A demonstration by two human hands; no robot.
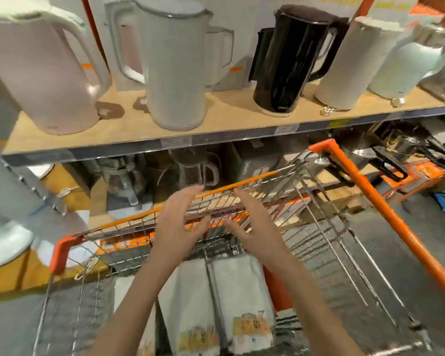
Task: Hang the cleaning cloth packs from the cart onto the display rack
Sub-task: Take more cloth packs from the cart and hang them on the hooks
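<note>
A wire shopping cart with orange trim stands in front of me, its far rim close to a store shelf. Inside it, near the bottom of the view, lie pale grey-white cleaning cloth packs with yellow labels; a second pack lies to the left of the first. My left hand and my right hand hover over the cart's far end, palms facing each other, fingers spread, holding nothing. No display rack for the cloths is in view.
A wooden shelf above the cart carries electric kettles: a white one, a black one and a pinkish one. Glass jugs and pots fill the lower shelf. The cart's orange handle bar runs down the right side.
</note>
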